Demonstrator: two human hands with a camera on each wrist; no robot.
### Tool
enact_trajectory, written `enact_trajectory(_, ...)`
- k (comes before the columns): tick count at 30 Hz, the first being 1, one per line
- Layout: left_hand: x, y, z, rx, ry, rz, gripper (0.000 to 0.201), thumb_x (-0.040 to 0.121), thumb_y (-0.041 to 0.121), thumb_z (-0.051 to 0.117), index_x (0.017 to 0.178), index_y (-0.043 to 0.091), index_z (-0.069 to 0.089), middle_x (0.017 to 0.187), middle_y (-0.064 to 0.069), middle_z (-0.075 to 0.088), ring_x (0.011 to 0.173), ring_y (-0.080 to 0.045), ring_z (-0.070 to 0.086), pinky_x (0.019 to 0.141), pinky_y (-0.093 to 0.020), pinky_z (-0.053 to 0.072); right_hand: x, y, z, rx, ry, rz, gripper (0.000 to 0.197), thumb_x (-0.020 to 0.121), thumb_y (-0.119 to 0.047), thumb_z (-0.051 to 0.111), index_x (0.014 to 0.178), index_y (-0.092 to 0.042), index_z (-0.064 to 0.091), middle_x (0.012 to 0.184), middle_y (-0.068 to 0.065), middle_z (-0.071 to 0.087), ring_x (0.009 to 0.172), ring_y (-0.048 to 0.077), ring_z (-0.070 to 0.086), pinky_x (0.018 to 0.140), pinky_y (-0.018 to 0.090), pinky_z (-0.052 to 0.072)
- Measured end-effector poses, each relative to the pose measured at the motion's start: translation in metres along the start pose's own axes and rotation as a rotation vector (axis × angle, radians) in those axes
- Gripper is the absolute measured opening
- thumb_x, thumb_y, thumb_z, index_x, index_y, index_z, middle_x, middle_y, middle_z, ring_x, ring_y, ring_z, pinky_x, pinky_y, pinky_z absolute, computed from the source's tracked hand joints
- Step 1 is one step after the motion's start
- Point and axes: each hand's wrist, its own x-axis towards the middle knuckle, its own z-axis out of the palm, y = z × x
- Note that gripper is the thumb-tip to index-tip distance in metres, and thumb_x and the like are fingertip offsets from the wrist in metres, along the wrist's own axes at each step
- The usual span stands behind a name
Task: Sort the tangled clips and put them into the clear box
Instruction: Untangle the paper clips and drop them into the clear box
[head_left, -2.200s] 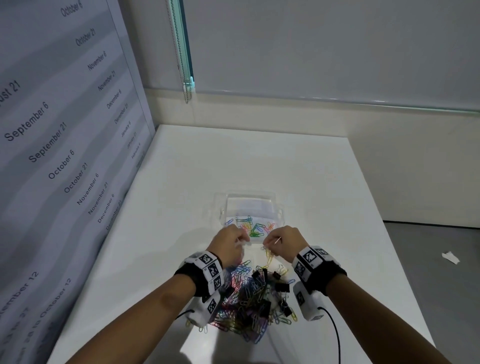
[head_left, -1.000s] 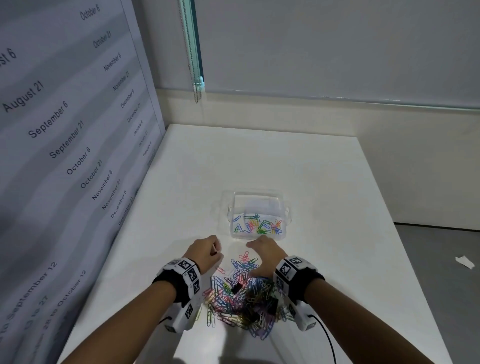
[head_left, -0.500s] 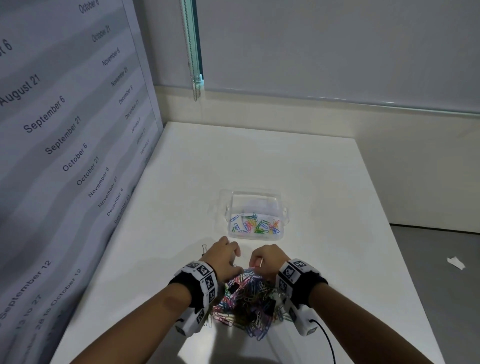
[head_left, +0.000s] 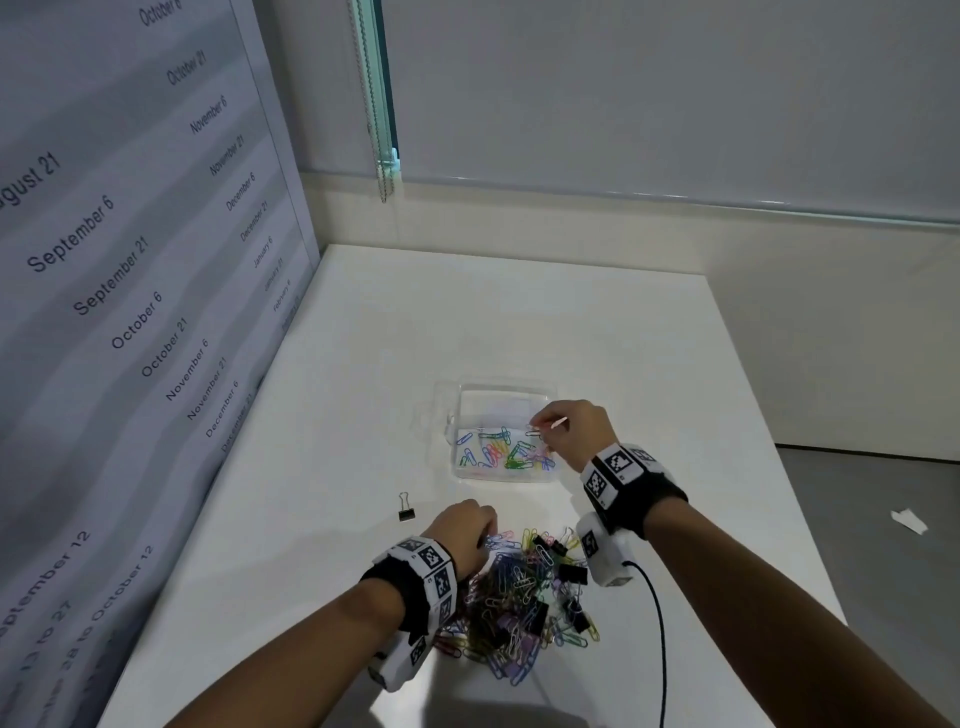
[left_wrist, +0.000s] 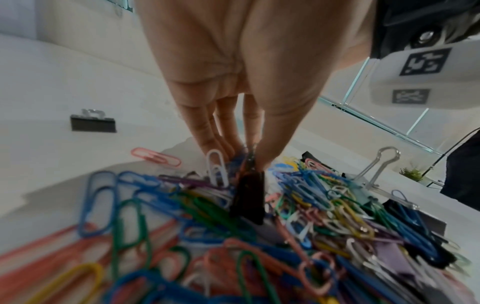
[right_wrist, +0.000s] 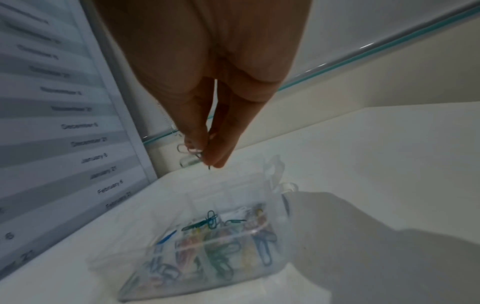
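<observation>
A tangled pile of coloured paper clips and black binder clips (head_left: 519, 597) lies on the white table near me. Beyond it stands the clear box (head_left: 470, 395), which holds several coloured paper clips. My right hand (head_left: 540, 428) hovers over the box's right side and pinches a pale paper clip (head_left: 532, 432) between thumb and fingertips; the right wrist view shows that hand (right_wrist: 207, 156) above the box (right_wrist: 272, 170). My left hand (head_left: 485, 540) is at the pile's far left edge. In the left wrist view it (left_wrist: 246, 160) pinches the top of a black binder clip (left_wrist: 248, 195) in the pile (left_wrist: 324, 205).
One black binder clip (head_left: 406, 510) lies alone on the table left of the pile, also in the left wrist view as the lone binder clip (left_wrist: 93, 123). A panel printed with dates (head_left: 130, 312) walls the table's left side. The table's right edge (head_left: 769, 441) drops to the floor.
My right hand has left the pile and risen over the box with a paper clip. A binder clip now lies aside on the left, and my left hand is back at the pile.
</observation>
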Motion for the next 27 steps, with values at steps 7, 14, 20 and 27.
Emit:
enact_trajectory(7,0.004,-0.004,-0.009,-0.17,0.074,-0.076,0.013,0.084,0.008,0.054,0.094,0.007,0.063,0.106,-0.011,0.066,0.099,-0.027,0.061,0.084,-0.031,0.048,-0.007,0.008,0.012,-0.025,-0.07,0.025,0.029,0.08,0.004,0.048,0.093,-0.009,0.071,0.101,0.01,0.071,0.088,0.022,0.064,0.077,0.02,0.044)
enact_trajectory(14,0.014,-0.01,-0.031,-0.359,0.162,-0.109,0.013,0.083,0.003,0.059,0.091,0.007,0.068,0.09,-0.006,0.065,0.081,-0.016,0.06,0.081,-0.029,0.052,-0.038,0.021,0.038,-0.284,-0.498,-0.119,0.021,0.078,-0.012,0.064,0.099,-0.016,0.066,0.108,0.006,0.067,0.073,0.004,0.051,0.07,0.016,0.04)
enact_trajectory(20,0.026,-0.001,-0.065,-0.628,0.273,-0.073,0.019,0.089,-0.003,0.052,0.099,0.008,0.064,0.073,-0.001,0.052,0.063,-0.012,0.059,0.058,-0.013,0.052,-0.051,0.032,0.069,-0.567,-0.733,-0.26,0.065,0.064,-0.027,0.081,0.121,-0.02,0.052,0.119,0.018,0.046,0.107,0.033,0.046,0.092,0.039,0.042)
enact_trajectory(27,0.046,-0.005,-0.072,-0.717,0.297,-0.115,0.034,0.091,-0.01,0.037,0.103,0.002,0.065,0.092,-0.011,0.059,0.075,-0.024,0.058,0.087,-0.04,0.053,-0.063,0.026,0.069,-0.465,-0.725,-0.241,0.032,0.077,-0.006,0.063,0.108,-0.009,0.06,0.114,0.018,0.057,0.105,0.033,0.051,0.082,0.031,0.04)
